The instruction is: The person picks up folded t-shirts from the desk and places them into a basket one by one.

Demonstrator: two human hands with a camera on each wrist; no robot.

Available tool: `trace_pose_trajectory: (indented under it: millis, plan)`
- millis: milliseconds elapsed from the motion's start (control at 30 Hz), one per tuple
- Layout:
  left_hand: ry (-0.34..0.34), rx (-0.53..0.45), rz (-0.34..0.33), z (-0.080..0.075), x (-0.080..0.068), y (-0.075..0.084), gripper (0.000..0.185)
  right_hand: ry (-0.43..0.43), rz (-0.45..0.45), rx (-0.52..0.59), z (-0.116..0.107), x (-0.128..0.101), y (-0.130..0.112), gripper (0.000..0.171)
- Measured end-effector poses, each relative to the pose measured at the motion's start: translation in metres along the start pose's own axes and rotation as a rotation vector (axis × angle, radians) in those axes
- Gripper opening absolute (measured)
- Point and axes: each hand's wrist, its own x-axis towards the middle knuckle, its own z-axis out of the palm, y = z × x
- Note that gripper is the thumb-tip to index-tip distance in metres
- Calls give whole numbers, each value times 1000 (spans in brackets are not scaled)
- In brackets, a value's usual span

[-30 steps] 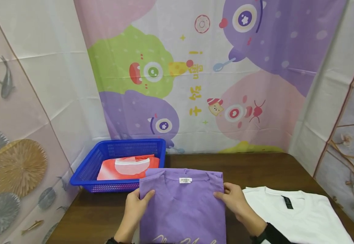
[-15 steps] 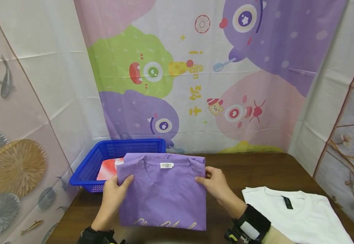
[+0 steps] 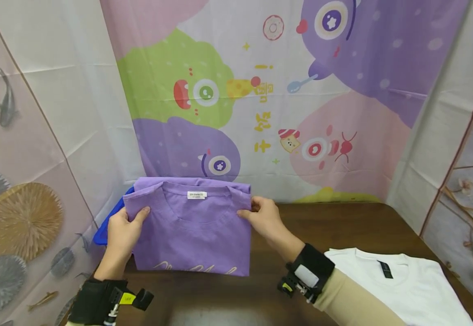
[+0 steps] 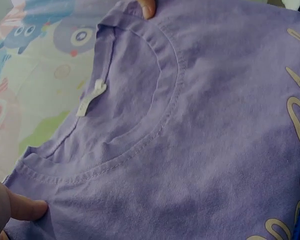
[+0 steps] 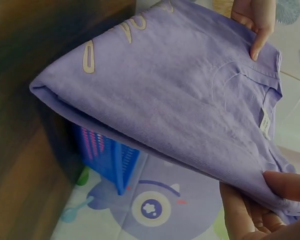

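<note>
A folded purple T-shirt (image 3: 195, 231) with a white neck label and cream script hangs between both hands, lifted off the table. The left hand (image 3: 124, 231) pinches its left shoulder, thumb on the front. At the opposite shoulder the right hand (image 3: 267, 222) grips the cloth, thumb in front and fingers behind, as the right wrist view shows of that hand (image 5: 265, 205). Behind the shirt stands a blue plastic basket (image 3: 108, 226), mostly hidden in the head view; its slatted side (image 5: 107, 160) shows below the shirt in the right wrist view.
A folded white T-shirt (image 3: 403, 280) with a black neck label lies at the right of the brown wooden table (image 3: 322, 222). A printed cartoon curtain (image 3: 253, 172) hangs behind the table, with patterned cloth walls at both sides.
Both hands have carried the purple T-shirt up, forward and to the left, from the table's middle to in front of the basket, which it now covers. The white T-shirt stays where it was.
</note>
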Motion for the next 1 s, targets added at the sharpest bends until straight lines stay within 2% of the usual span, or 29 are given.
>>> trace_pose_trajectory:
  millis: [133,233,400,600,1000]
  plan:
    - [69,35,17,-9,13,1,34,-7,-25,26,7,9,-9,25]
    - [91,46,16,-15,21,1,35,-11,-36,46,13,14,-16,24]
    - [126,52,21,-25,34,2,35,5,-71,33,21,22,-25,23]
    - [207,39,52,-35,48,4,30,33,-152,6,33,30,-38,19]
    - [263,38,49,-50,70,3,32,88,-239,6,58,43,-49,14]
